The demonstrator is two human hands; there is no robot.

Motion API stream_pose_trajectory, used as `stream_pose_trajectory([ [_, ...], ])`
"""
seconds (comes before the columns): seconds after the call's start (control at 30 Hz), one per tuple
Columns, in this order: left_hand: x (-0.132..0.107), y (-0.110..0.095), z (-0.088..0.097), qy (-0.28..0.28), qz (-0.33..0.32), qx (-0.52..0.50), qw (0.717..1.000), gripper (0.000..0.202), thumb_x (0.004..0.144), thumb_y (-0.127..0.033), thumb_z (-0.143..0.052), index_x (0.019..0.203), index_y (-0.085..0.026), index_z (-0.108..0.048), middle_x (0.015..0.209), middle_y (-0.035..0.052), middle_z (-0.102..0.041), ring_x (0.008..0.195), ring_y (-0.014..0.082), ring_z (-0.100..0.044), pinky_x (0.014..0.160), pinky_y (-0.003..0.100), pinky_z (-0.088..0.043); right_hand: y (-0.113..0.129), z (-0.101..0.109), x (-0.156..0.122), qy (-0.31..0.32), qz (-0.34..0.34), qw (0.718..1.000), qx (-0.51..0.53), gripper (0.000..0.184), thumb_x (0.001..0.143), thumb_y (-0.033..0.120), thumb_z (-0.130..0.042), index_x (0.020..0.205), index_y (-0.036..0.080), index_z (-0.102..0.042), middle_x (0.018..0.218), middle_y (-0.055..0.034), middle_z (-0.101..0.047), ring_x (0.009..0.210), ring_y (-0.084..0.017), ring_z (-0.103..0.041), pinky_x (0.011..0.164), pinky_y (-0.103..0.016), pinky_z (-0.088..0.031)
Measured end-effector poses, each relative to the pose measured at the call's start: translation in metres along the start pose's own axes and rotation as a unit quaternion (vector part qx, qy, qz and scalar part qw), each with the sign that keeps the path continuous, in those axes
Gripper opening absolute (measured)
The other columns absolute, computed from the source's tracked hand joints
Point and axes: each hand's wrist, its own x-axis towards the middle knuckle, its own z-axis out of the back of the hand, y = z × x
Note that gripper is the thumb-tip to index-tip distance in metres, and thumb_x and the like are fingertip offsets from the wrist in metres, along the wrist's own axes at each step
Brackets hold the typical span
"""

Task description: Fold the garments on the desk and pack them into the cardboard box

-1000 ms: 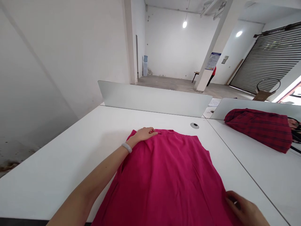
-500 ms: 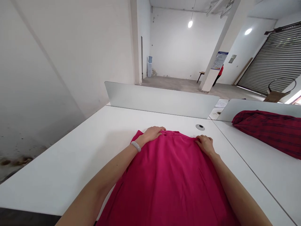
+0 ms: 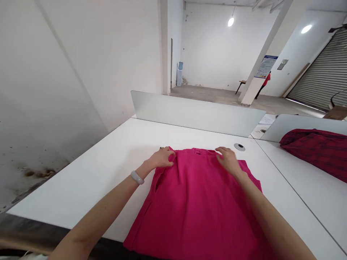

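"What's nearest?"

"A pink top (image 3: 195,202), folded flat, collar at the far end, soft creases running down its middle. It lies on a white table (image 3: 81,187)."

"And the hands?"

"The left hand (image 3: 162,159), a pale bracelet (image 3: 137,177) on its wrist, rests at the top's far left corner, fingers curled over the edge. The right hand (image 3: 229,160), a bit blurred, sits on the cloth just right of the collar, fingers bent. Both touch the top; whether either grips it, I can't tell."

"Past the top?"

"To its right, a dark red plaid cloth (image 3: 314,153). Beyond it, a gray divider (image 3: 195,113), then, well behind, a pillar (image 3: 260,72) and a person in red (image 3: 266,81)."
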Motion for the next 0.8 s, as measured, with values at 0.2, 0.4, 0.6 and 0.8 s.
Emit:
stream_pose_trajectory([
  [0.2,-0.016,-0.014,-0.025,-0.055,0.098,-0.036,0.993,0.032,0.069,-0.013,-0.054,0.100,-0.016,-0.061,0.105,0.0127,-0.058,0.097,0.0279,-0.057,0.083,0.037,-0.044,0.128,-0.029,0.027,0.121,0.190,0.960,0.166,0.024,0.086,0.011,-0.044,0.095,0.016,-0.066,0.092,-0.0058,-0.067,0.084,-0.015,-0.059,0.080,-0.027,-0.044],
  [0.4,-0.010,0.012,-0.028,-0.202,0.196,-0.178,0.943,0.013,0.078,-0.016,-0.042,0.077,-0.018,-0.054,0.076,0.0047,-0.059,0.076,0.0200,-0.057,0.070,0.031,-0.042,0.149,-0.069,0.028,0.169,0.176,0.959,0.146,0.017,0.081,0.007,-0.051,0.087,0.013,-0.065,0.088,-0.0077,-0.064,0.081,-0.015,-0.058,0.076,-0.025,-0.044],
  [0.6,-0.012,0.038,-0.021,-0.266,0.192,-0.385,0.863,0.014,0.077,-0.027,-0.041,0.075,-0.019,-0.052,0.063,-0.0029,-0.050,0.053,0.0104,-0.044,0.048,0.021,-0.032,0.158,-0.068,0.048,0.178,0.173,0.964,0.094,0.025,0.085,0.011,-0.049,0.106,0.015,-0.063,0.110,-0.0087,-0.061,0.098,-0.017,-0.057,0.084,-0.026,-0.042],
  [0.8,-0.014,0.041,-0.023,-0.287,0.134,-0.503,0.804,0.015,0.072,-0.028,-0.049,0.079,-0.017,-0.057,0.071,-0.0014,-0.056,0.060,0.0102,-0.048,0.054,0.021,-0.039,0.179,-0.067,0.065,0.218,0.170,0.961,-0.002,0.025,0.086,0.008,-0.042,0.087,0.018,-0.066,0.093,-0.0069,-0.061,0.077,-0.015,-0.060,0.068,-0.025,-0.042],
])
